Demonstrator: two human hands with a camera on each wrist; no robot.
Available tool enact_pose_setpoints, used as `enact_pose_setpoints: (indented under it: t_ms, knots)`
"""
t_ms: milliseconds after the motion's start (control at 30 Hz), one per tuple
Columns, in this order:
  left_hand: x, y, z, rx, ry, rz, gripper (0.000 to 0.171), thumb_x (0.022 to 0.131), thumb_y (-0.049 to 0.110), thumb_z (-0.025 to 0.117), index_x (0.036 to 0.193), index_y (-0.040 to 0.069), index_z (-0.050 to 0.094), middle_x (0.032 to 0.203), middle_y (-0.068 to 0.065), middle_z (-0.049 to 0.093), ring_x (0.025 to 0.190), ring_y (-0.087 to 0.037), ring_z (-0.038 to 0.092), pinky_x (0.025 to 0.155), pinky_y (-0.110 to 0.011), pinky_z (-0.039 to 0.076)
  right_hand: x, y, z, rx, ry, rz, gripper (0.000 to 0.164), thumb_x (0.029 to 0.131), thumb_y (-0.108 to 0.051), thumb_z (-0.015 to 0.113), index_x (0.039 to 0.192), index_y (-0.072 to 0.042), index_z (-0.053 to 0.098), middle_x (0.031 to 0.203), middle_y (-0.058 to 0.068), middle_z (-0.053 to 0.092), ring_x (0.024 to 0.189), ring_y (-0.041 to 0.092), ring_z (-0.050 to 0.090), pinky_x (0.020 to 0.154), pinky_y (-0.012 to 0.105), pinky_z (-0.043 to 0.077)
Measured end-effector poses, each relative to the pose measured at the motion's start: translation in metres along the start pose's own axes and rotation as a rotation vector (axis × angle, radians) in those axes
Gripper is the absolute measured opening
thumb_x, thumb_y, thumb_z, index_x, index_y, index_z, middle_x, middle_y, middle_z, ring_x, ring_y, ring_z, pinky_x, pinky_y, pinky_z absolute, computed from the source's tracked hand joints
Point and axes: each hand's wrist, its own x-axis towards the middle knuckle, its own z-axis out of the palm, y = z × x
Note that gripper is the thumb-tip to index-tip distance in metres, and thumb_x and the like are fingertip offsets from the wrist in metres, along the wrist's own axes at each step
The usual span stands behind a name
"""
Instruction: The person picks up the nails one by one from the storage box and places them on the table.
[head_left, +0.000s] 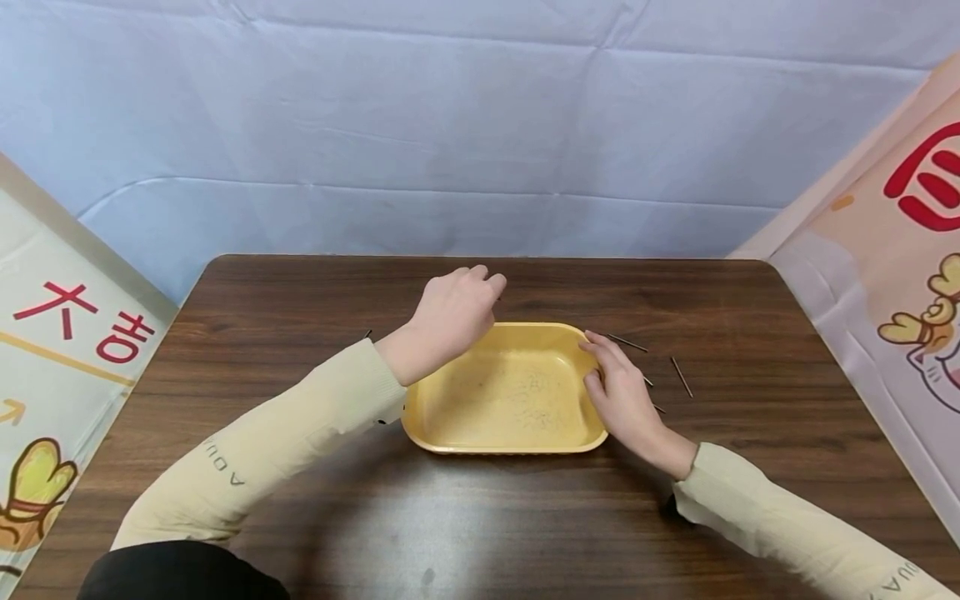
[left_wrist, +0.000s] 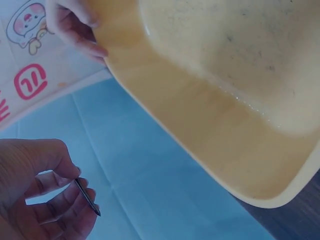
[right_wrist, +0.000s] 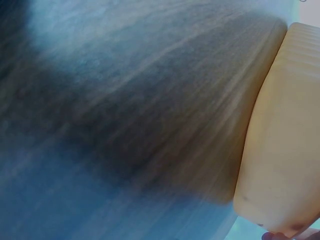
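Observation:
My left hand [head_left: 459,312] is raised over the back left corner of a yellow plastic tray [head_left: 525,450]. Its thumb and fingers pinch a short dark nail [left_wrist: 88,198], whose pointed end shows in the left wrist view. At the tray's right side, my right hand [head_left: 626,400] holds the rim. Beside that hand, several thin dark nails, such as this nail [head_left: 681,377], lie on the table, some partly hidden by the hand. The right wrist view shows the tray's outer wall [right_wrist: 280,130] and a bit of fingertips at the bottom edge.
The brown wood-grain table [head_left: 480,533] extends around the tray. Small dark bits lie near the left sleeve [head_left: 300,425], partly covered by it. A pale cloth [head_left: 450,125] hangs behind the table, with printed sheets at both sides.

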Motion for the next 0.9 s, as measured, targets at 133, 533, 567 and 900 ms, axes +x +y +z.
enact_pose_setpoints:
  t_ms: [133,533,567,900]
  knots:
    - [-0.004,-0.003,-0.003,-0.017,0.038,-0.005,0.014,0.074,0.0,0.055,0.084,0.009,0.06,0.071,-0.002,0.052,0.058,-0.018,0.049,0.04,-0.029,0.04,0.0,0.0,0.0,-0.002,-0.002,-0.001,0.034,0.079,0.01,0.049,0.112,0.01,0.057,0.126,0.021,0.05,0.092,0.03,0.056,0.063,0.035,0.046]
    - [-0.015,-0.01,-0.006,-0.046,0.13,0.004,0.018,0.071,-0.003,0.051,0.08,0.01,0.06,0.067,-0.001,0.05,0.057,-0.017,0.048,0.037,-0.027,0.036,0.0,0.001,0.001,-0.003,-0.007,0.007,0.034,0.079,0.01,0.049,0.112,0.01,0.057,0.127,0.021,0.05,0.093,0.03,0.056,0.065,0.036,0.047]
    - [-0.016,-0.01,-0.007,-0.049,0.142,0.006,0.018,0.071,-0.003,0.051,0.079,0.01,0.06,0.067,0.0,0.05,0.057,-0.017,0.048,0.037,-0.027,0.036,0.0,0.001,0.001,-0.003,-0.005,0.007,0.034,0.079,0.01,0.049,0.112,0.01,0.057,0.127,0.021,0.05,0.093,0.03,0.056,0.065,0.036,0.047]
    - [-0.024,-0.013,-0.013,-0.069,0.171,-0.012,0.015,0.07,-0.003,0.052,0.075,0.01,0.058,0.066,0.0,0.049,0.057,-0.018,0.049,0.037,-0.03,0.038,0.0,0.001,0.001,0.001,-0.006,0.006,0.034,0.079,0.01,0.049,0.112,0.01,0.057,0.127,0.021,0.05,0.094,0.03,0.056,0.066,0.036,0.047]
